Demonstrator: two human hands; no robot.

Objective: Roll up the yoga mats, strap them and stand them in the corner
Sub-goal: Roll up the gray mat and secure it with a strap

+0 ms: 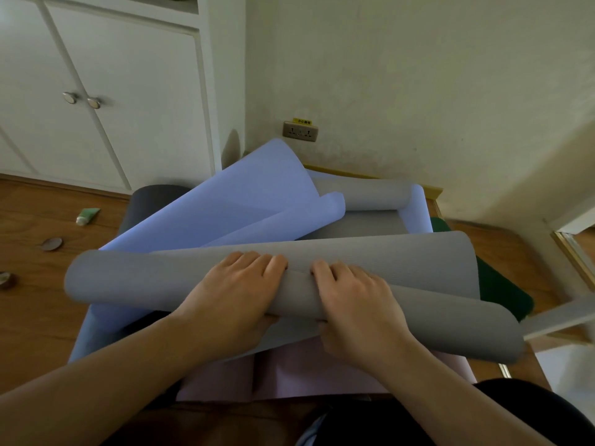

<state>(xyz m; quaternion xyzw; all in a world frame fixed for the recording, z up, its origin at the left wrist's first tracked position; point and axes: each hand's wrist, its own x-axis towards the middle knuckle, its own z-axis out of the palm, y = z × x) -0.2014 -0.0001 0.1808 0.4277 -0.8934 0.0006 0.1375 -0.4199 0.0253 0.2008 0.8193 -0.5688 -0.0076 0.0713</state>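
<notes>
A grey yoga mat point(418, 268) lies partly rolled across the middle of the view, its roll running from left to lower right. My left hand point(235, 294) and my right hand point(357, 304) lie side by side on top of the roll, fingers curved over it and thumbs tucked under its near side. Behind it a lavender mat point(225, 214) with a grey underside is loosely curled and half unrolled. A pink mat point(289, 375) lies flat beneath, near my knees. A dark green mat point(502, 291) shows at the right, and a dark grey mat point(145, 201) at the back left.
White cabinet doors point(96, 91) stand at the back left, meeting the cream wall point(418, 91) in a corner with a power socket point(300, 132). On the wooden floor at the left lie a green tube point(87, 216) and small round lids point(51, 244).
</notes>
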